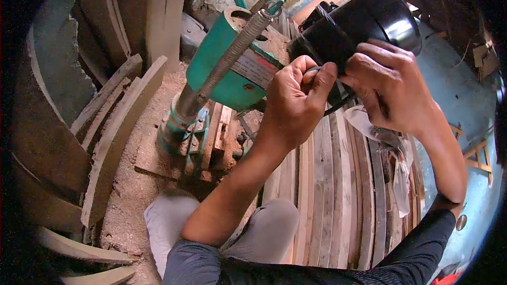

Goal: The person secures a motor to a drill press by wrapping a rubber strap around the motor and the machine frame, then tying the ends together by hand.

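My left hand (pixel 298 95) pinches a dark cable (pixel 312 69) between thumb and curled fingers, just below a black cylindrical motor (pixel 359 24). My right hand (pixel 383 82) is closed close beside it, its knuckles near the motor's underside; what its fingertips grip is hidden. A length of the cable loops down below the two hands. The motor sits on a green machine (pixel 216 66) with a label plate (pixel 254 68) on its side. A long coil spring (pixel 232 55) slants across the machine's front, left of my left hand.
Long wooden strips (pixel 317 190) lie side by side beneath my arms. Curved wood pieces (pixel 124 142) and boards lean at the left. Sawdust (pixel 124 208) covers the floor around the machine's base. Clear plastic (pixel 402 179) hangs below my right arm, near a blue wall (pixel 449 95).
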The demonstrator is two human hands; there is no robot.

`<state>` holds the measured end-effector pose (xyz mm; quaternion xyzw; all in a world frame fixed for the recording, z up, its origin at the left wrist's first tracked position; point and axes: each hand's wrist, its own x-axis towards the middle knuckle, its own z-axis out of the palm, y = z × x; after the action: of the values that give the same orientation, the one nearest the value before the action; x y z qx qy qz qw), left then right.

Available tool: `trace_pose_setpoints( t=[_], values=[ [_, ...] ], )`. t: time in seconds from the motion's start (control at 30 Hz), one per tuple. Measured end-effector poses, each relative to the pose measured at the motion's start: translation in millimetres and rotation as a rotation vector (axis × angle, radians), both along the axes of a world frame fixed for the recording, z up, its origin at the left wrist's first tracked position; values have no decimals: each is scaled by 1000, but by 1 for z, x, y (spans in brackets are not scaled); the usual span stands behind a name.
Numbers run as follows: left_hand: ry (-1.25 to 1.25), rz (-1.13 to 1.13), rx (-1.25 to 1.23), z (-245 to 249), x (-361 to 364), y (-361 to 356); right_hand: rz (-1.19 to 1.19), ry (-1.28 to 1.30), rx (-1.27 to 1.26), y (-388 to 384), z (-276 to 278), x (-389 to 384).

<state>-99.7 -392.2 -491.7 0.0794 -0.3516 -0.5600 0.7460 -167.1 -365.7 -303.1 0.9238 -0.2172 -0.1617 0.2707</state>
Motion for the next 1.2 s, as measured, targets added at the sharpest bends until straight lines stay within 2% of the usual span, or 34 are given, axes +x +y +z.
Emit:
trace_pose_setpoints(
  t=[0.07,0.23,0.3,0.37,0.6,0.67,0.87,1.03,1.2],
  values=[
    [-15,1,-17,-3,1,-1,97,-55,-43,-5,-4,6],
    [-24,-16,-32,-4,0,0,89,-56,-33,-14,-7,14],
    [-43,47,-35,-6,-2,0,100,-87,-10,-14,-10,11],
    [-43,41,-22,-5,-3,3,93,-254,-97,-8,-16,8],
    [-46,25,27,-3,-10,3,28,-404,-15,6,-24,-11],
    [-17,41,38,-1,-12,6,-32,-512,-108,11,-28,-14],
    [40,69,63,1,-16,7,39,-514,-134,9,-35,-20],
    [109,90,29,-2,-23,4,8,-531,-116,11,-36,-17],
    [136,-22,29,-1,-16,6,120,-432,-120,2,-34,-19]
  ],
)
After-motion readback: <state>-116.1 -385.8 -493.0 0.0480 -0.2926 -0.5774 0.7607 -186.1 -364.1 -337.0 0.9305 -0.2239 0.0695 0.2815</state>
